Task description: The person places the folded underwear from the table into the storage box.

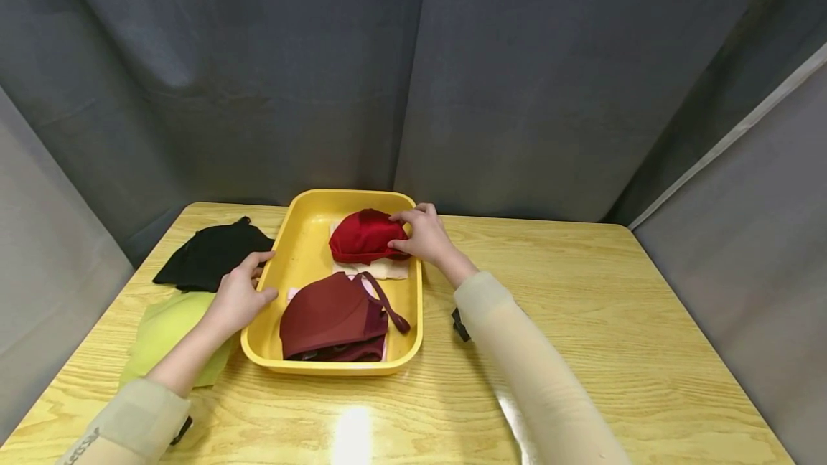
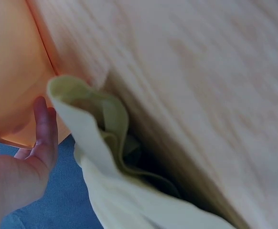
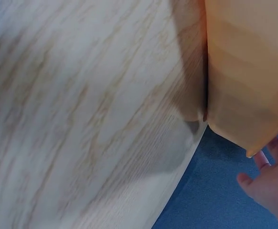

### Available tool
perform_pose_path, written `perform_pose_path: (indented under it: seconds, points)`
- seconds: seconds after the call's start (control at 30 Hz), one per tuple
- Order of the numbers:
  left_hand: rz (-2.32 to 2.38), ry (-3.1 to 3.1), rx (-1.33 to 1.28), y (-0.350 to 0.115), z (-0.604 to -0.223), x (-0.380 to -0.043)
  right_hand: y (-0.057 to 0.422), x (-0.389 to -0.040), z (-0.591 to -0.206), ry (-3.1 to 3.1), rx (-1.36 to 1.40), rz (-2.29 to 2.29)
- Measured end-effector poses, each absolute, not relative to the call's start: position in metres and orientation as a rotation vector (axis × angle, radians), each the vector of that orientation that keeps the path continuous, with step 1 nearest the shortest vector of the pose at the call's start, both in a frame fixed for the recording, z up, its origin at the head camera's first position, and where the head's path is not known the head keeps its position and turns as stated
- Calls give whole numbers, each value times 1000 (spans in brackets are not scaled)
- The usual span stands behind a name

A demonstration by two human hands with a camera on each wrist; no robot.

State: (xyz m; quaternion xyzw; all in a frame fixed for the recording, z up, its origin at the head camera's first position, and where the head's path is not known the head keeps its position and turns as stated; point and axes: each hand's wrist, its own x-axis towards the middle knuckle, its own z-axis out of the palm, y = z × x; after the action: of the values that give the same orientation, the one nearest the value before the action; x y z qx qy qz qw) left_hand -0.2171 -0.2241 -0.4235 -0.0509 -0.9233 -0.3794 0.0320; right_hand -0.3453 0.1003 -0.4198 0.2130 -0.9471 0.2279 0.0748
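Hands [image 1: 237, 296] [image 1: 429, 241] at tray [image 1: 336, 369] edges, red garment [image 1: 360, 235] maybe touched, tabletop [image 1: 614, 321] rightward

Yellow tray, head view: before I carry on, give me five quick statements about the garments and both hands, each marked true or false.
1. The red garment lies inside the yellow tray. True.
2. The black garment lies in the tray too. False: the black garment is on the table, left of the tray.
3. The right hand is nearer the red garment than the maroon garment. True.
4. The left hand holds up the maroon garment. False: the left hand is at the tray's left rim; the maroon garment lies inside the tray.
5. The lime garment is left of the tray. True.
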Motion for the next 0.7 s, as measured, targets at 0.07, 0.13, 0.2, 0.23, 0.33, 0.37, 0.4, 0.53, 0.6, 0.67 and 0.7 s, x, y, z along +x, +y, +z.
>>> perform_pose_path:
  seconds: [0.07,0.13,0.2,0.23,0.33,0.37,0.4,0.53,0.6,0.67,0.7]
  points:
    - [-1167,-2842,-158,-224,-424,-217,101,-345,-420,-2841,637,685]
    - [-1167,-2839,-161,-224,-425,-218,102,-345,-419,-2834,639,699]
    - [-1166,-2837,-164,-224,-425,-218,104,-345,-419,-2814,654,740]
    - [-1166,-2837,-164,-223,-425,-218,104,-345,-418,-2802,662,768]
    - [-1165,-2838,-158,-224,-424,-218,107,-342,-416,-2767,684,857]
    - [-1166,-2839,-156,-224,-424,-218,108,-341,-416,-2753,692,881]
    - [-1166,-2840,-156,-224,-423,-218,109,-340,-415,-2743,693,904]
    - [-1164,-2844,-158,-225,-423,-218,114,-332,-409,-2705,693,977]
    - [-1162,-2843,-163,-225,-423,-218,116,-328,-405,-2688,685,1014]
    - [-1156,-2839,-168,-225,-423,-218,118,-323,-401,-2675,674,1055]
    - [-1156,-2838,-169,-225,-423,-218,119,-321,-400,-2672,663,1074]
